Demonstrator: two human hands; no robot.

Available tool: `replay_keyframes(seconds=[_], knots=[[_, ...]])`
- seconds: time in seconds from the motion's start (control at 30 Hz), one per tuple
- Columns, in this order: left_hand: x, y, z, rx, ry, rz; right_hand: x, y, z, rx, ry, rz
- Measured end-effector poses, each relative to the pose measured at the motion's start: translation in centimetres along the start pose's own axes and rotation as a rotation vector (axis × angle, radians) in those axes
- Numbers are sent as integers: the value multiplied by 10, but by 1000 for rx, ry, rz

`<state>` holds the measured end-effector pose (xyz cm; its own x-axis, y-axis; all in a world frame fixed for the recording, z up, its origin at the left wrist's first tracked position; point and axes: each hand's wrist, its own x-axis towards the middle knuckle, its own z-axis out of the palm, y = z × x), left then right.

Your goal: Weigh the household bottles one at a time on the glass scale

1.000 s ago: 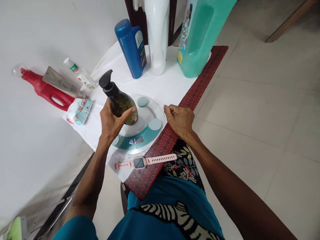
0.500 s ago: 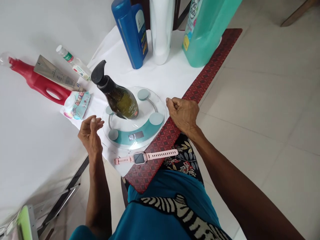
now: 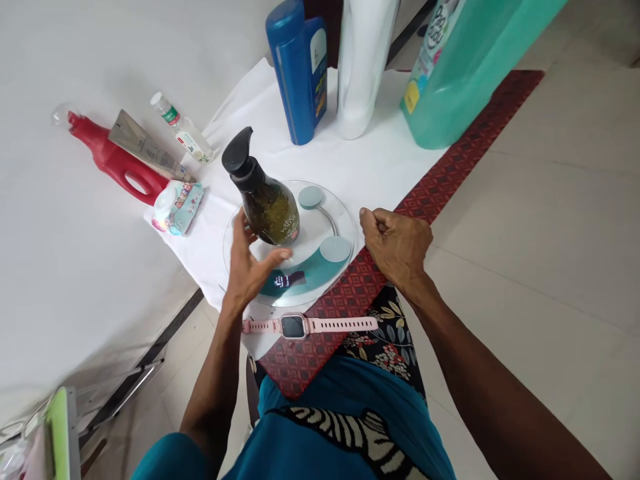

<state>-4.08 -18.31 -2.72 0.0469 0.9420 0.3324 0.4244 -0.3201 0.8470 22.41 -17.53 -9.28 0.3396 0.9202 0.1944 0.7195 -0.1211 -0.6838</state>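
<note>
A dark olive spray bottle [image 3: 267, 200] with a black trigger head stands upright on a round glass scale [image 3: 330, 223] whose small display shows digits. My left hand [image 3: 250, 260] reaches in at the bottle's base, fingers spread open around its lower part, thumb toward the front. I cannot tell whether the fingers touch the bottle. My right hand [image 3: 397, 243] rests in a loose fist on the red patterned mat [image 3: 450, 167], just right of the scale, holding nothing I can see. A pink wristwatch [image 3: 310, 325] lies flat in front of the scale.
Behind the scale stand a blue bottle [image 3: 300, 67], a white bottle [image 3: 363, 60] and a big green jug [image 3: 470, 60]. To the left lie a red bottle [image 3: 117, 163], a tube [image 3: 143, 147], a small clear bottle [image 3: 185, 137] and a wipes pack [image 3: 175, 207]. Tiled floor to the right.
My left hand let go of the bottle and drew back, then came forward to its base again. The bottle stays standing on the scale. My right fist kept still.
</note>
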Motion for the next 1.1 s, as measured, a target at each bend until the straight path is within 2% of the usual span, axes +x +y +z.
replay_keyframes(seconds=[0.07,0.13,0.23,0.33,0.47,0.57,0.67,0.77,0.87,1.0,1.1], knots=[[4,1,15,39,20,-16,0,0,0,1,-12,6],[7,2,25,84,96,-50,0,0,-1,17,-5,6],[15,1,27,112,178,-56,0,1,0,42,18,-5],[41,-4,8,107,278,7,0,3,2,55,28,-19],[106,-26,-33,277,430,56,1,5,4,71,53,-40],[156,-56,-58,394,505,-75,1,5,4,90,63,-38],[187,-88,-67,424,562,-192,2,4,3,106,59,-32],[203,-115,-67,401,605,-194,3,3,2,113,46,-33],[214,-129,-64,386,631,-188,3,3,3,101,53,-28],[226,-132,-62,402,636,-210,3,3,4,87,69,-29],[222,-125,-57,402,618,-185,2,3,4,92,61,-28]])
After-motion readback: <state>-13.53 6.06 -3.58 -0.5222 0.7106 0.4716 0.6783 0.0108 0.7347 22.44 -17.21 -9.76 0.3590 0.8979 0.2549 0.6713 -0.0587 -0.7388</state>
